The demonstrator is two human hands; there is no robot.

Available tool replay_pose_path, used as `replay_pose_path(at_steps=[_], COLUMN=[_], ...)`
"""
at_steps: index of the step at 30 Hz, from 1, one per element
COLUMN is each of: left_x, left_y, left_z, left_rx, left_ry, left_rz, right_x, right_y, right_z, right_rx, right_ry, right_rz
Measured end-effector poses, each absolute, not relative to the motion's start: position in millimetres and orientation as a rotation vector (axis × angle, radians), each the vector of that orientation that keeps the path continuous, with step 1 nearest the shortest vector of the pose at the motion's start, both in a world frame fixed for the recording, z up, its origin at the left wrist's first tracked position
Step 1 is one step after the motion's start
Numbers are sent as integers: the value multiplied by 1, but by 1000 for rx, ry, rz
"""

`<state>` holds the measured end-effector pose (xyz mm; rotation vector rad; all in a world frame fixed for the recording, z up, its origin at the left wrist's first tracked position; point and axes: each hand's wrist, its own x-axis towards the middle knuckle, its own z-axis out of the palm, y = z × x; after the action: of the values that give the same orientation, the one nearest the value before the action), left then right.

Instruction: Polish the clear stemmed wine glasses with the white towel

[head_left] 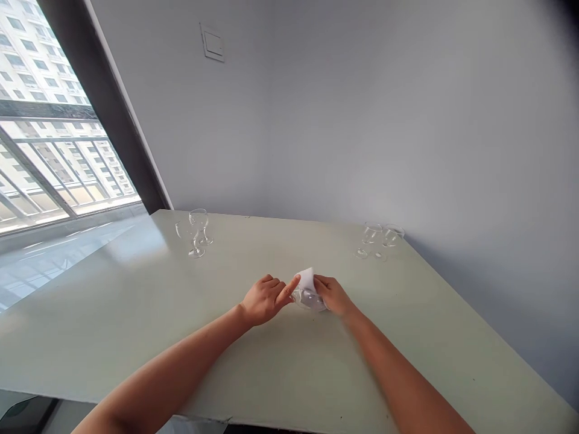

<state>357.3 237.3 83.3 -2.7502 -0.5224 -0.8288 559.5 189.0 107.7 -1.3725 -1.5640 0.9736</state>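
Observation:
A clear glass (310, 299) is at the middle of the pale table (280, 367), between my two hands. My left hand (270, 297) is at its left side, fingers curled, with the index finger or thumb reaching to the glass's edge. In my right hand (333, 293) is a white cloth or tissue (306, 279), pinched by the fingers at the top right of the glass. Part of the glass is hidden behind the cloth and the right fingers.
Two stemmed glasses (198, 232) stand at the back left of the table. Two more (373, 234) are at the back right. Grey walls meet behind the table, and a window (58, 144) is on the left.

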Motion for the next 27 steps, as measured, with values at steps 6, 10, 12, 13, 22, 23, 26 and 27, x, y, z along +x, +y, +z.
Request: replay_pose_path(at_steps=[6, 10, 12, 13, 22, 23, 26, 27], left_x=[357, 357, 359, 360, 373, 375, 381, 383], left_y=[239, 243, 242, 242, 230, 228, 219, 216], left_z=[80, 82, 85, 86, 84, 84, 84, 84], left_rx=[-2687, -2659, -2661, -2663, -2729, -2743, -2769, -2777], left_ry=[-654, -838, -917, -949, -1304, -1326, -1321, -1309], left_rz=[-752, -808, -870, -892, -1070, -1122, -1265, -1300], right_x=[558, 542, 535, 533, 518, 515, 505, 501], right_y=[195, 198, 196, 195, 179, 178, 174, 173], right_z=[95, 81, 79, 80, 99, 97, 88, 84], right_rx=[-1100, -1067, -1046, -1028, -793, -789, -812, -831], right_ry=[-792, -495, -473, -465, -554, -579, -629, -642], right_rz=[1456, 1415, 1412, 1412, 1397, 1397, 1415, 1423])
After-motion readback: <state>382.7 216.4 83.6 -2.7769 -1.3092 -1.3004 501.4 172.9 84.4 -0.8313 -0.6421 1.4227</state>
